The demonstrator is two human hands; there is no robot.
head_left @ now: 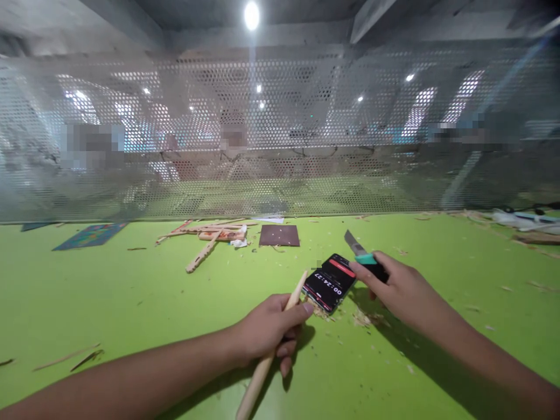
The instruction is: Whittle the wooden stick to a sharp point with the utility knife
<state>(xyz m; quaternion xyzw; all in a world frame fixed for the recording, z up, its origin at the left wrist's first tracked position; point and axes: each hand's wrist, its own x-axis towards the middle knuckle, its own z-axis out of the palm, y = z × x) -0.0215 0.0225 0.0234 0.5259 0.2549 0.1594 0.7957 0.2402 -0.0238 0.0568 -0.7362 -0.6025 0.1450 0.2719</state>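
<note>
My left hand (pixel 280 326) is closed around a pale wooden stick (pixel 259 382) with a tapered tip that points up and away from me. In my right hand (pixel 391 277) is a utility knife (pixel 367 259) with a teal and black handle, its blade out and aimed up to the left. The knife blade is apart from the stick. Between the two hands a phone (pixel 330 283) lies face up on the green table, showing a running timer. Wood shavings (pixel 367 318) are scattered by the phone and below the knife.
Toward the back lie several carved wooden sticks (pixel 203 254), a dark square sheet (pixel 279 235) and a patterned mat (pixel 90 237). A perforated metal screen (pixel 271 175) stands along the far edge of the green table (pixel 144 309). Thin wood slivers (pixel 85 360) lie at left.
</note>
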